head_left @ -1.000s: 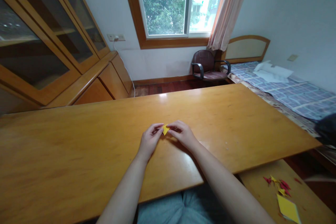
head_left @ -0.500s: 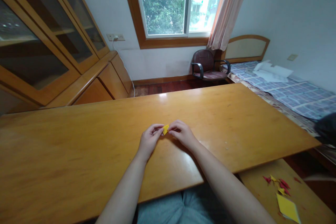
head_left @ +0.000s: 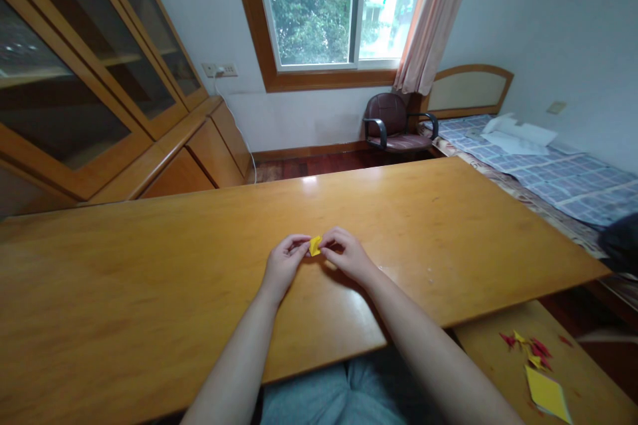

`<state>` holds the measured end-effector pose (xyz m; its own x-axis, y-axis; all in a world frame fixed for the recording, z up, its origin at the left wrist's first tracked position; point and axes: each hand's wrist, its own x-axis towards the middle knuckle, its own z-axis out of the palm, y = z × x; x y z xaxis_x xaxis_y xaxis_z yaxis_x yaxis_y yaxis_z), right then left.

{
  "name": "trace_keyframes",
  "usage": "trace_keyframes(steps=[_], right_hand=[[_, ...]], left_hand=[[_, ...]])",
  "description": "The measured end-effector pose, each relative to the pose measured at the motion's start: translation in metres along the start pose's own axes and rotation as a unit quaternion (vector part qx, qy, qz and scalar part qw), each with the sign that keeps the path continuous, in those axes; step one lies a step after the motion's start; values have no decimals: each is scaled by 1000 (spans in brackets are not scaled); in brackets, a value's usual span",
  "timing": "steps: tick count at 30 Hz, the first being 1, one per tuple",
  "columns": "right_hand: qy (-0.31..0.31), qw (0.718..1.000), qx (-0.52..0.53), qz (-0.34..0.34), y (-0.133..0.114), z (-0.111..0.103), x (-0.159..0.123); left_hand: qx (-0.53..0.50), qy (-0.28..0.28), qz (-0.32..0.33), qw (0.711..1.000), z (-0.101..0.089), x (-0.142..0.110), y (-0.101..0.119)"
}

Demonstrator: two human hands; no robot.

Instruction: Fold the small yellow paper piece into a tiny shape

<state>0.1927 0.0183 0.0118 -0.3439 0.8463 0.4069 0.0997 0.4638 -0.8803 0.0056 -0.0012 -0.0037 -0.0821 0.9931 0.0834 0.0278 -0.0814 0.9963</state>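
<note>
A small piece of folded yellow paper (head_left: 315, 246) is held between my two hands, just above the wooden table (head_left: 174, 292). My left hand (head_left: 288, 262) pinches its left side between thumb and fingers. On the right side, the fingertips of my right hand (head_left: 347, 254) close on the paper's other edge. The fingertips cover parts of the paper, so its full folded shape is hard to make out.
On a lower surface (head_left: 491, 352) at the right lie several small red and yellow folded papers (head_left: 535, 348) and a stack of yellow paper squares (head_left: 547, 393). Beyond the table stand an armchair (head_left: 393, 123), a bed (head_left: 573, 179) and a glass-doored cabinet (head_left: 94, 80).
The yellow paper has opened or turned slightly between my fingertips and shows a broader face. Both hands stay in nearly the same place.
</note>
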Motion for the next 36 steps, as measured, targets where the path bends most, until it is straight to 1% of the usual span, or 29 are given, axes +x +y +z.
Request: trace_keyframes(steps=[3, 6, 12, 17, 24, 31, 36], right_hand=[[10, 1000, 5, 25, 3, 1, 0], [7, 999, 15, 39, 5, 1, -1], [-1, 999, 26, 44, 4, 1, -1], [6, 1000, 2, 29, 4, -1, 1], [9, 1000, 9, 9, 1, -2, 1], [21, 999, -3, 33, 4, 1, 1], [33, 998, -3, 46, 8, 1, 1]], left_hand=[[4, 5, 0, 1000, 0, 0, 0], [-1, 9, -6, 1000, 0, 1, 1], [-9, 12, -17, 1000, 1, 0, 4], [-22, 14, -16, 1000, 1, 0, 4], [28, 34, 25, 999, 1, -2, 6], [71, 28, 51, 996, 0, -4, 5], [106, 12, 74, 992, 1, -6, 9]])
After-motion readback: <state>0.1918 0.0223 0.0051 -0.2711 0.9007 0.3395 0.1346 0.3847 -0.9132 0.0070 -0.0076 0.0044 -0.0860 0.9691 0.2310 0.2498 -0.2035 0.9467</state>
